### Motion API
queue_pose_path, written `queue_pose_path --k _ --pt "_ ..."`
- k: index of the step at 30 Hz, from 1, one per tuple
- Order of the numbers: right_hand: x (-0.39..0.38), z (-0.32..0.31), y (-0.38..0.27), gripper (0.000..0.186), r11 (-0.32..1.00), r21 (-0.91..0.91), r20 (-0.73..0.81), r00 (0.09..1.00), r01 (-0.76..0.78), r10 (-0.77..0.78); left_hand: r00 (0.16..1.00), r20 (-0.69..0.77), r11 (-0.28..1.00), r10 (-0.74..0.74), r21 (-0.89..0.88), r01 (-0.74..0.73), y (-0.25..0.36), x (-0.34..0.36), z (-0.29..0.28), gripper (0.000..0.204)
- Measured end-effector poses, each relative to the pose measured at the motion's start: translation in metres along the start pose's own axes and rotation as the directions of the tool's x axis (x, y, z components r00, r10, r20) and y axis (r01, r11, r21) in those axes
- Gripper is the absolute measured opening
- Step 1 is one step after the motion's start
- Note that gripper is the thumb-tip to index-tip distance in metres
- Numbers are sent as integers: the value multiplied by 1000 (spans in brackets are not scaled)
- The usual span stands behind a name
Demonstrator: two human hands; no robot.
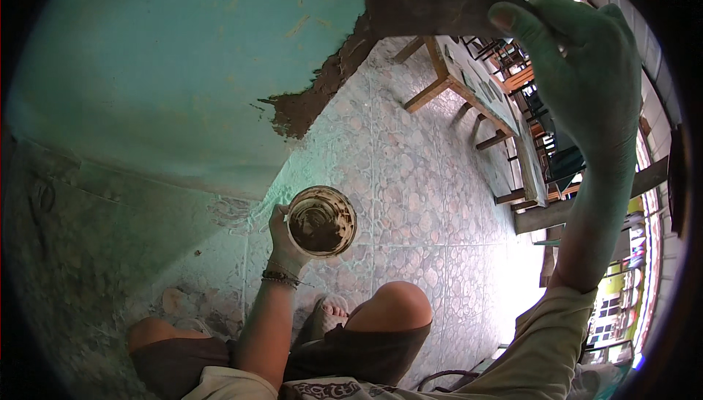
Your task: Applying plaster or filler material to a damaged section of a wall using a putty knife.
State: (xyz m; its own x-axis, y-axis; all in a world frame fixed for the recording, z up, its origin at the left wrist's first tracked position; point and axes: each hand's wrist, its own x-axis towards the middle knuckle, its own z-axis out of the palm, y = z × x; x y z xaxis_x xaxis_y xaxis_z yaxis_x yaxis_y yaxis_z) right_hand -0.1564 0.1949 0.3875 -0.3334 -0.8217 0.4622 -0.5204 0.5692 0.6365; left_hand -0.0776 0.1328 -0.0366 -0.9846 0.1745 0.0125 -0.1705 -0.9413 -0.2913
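Note:
My left hand [287,245] is closed around a round tub [354,221], tilted so that its inside shows. Brown paste [320,230] lies in the tub and smears its walls. My right hand [586,63] is raised at the upper right, thumb and fingers pinching a dark, flat spreader [447,1]. The spreader's far end meets the edge of a large turquoise panel [183,56]. A rough strip of brown paste [311,100] runs down that edge below the spreader and ends in ragged marks. The tub is below the panel's lower corner, apart from it.
Stone-patterned tiles [410,173] cover the floor. A wooden table or bench [469,85] stands at the right, with chairs and other furniture behind it. My bent knees [392,305] are close below the tub. Bright light falls on the floor at the right.

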Motion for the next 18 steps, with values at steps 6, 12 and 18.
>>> queue_pose_path --k 6,12,18 --pt "-7 -5 18 24 997 62 -89 994 -55 60 1000 -17 1000 -7 -18 7 -1 -1 -4 71" --pt "-46 8 -7 19 944 224 72 970 -243 233 992 -126 998 19 65 -11 -3 1 0 73" --pt "-40 42 -8 18 985 170 20 999 39 -43 998 -67 998 5 58 -1 -2 2 1 73"
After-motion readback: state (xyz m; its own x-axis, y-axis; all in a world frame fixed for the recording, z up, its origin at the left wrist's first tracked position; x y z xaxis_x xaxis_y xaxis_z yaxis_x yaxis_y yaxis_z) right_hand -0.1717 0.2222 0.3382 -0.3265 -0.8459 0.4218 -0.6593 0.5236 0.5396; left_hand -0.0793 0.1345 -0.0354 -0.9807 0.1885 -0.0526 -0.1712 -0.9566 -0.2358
